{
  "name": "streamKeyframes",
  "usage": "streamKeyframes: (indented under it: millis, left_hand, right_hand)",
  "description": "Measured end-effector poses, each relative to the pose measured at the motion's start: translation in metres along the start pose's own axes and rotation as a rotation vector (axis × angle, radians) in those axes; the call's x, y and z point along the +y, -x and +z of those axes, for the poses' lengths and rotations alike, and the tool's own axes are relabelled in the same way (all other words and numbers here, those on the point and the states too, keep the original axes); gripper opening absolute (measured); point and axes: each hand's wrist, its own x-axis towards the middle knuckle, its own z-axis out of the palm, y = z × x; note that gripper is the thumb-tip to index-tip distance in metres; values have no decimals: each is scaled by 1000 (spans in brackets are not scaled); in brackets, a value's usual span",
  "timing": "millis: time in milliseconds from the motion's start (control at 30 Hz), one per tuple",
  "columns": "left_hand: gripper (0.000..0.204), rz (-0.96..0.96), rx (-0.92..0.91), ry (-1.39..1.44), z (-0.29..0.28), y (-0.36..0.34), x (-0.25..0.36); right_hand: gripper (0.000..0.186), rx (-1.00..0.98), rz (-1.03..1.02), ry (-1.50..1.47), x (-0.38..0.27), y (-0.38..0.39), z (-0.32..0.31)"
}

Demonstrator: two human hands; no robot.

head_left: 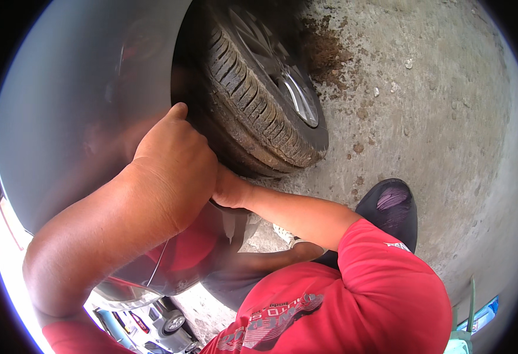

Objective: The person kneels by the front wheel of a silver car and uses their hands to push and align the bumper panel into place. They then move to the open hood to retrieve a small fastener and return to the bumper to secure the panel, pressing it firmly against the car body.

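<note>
At the edge of a dark grey car's wheel arch (174,65) is my left hand (179,156), its back toward me and one digit pointing up along the edge. Its fingers look curled in, and what they close on is hidden. My right hand (230,187) reaches in just behind and below it, at the lower end of the arch. The left hand and the bodywork hide its fingers. Beyond both hands a tyre (253,100) with muddy, worn tread is turned outward, its silver alloy rim (297,94) facing the floor on the right.
The car's fender (88,88) fills the left side. Stained concrete floor (424,106) with small debris lies to the right. My bent knee (391,206) is close on the right. Lower left stands another car (167,324); lower right, a green plastic chair (460,339).
</note>
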Motion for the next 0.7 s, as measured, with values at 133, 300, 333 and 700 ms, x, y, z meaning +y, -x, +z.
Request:
streamKeyframes:
  millis: [133, 300, 333, 700]
  left_hand:
    - [24, 19, -180, 10, -20, -1, -1]
    - [23, 62, -178, 20, -23, -6, -3]
    - [23, 60, -159, 20, -20, -2, -5]
    - [40, -27, 1122, 701, 62, 117, -77]
  right_hand:
    - [18, -103, -25, 28, -3, 1, -1]
    - [10, -46, 153, 260, -37, -1, -2]
    - [11, -20, 148, 321, -37, -2, 0]
    - [27, -52, 285, -368, -30, -5, -40]
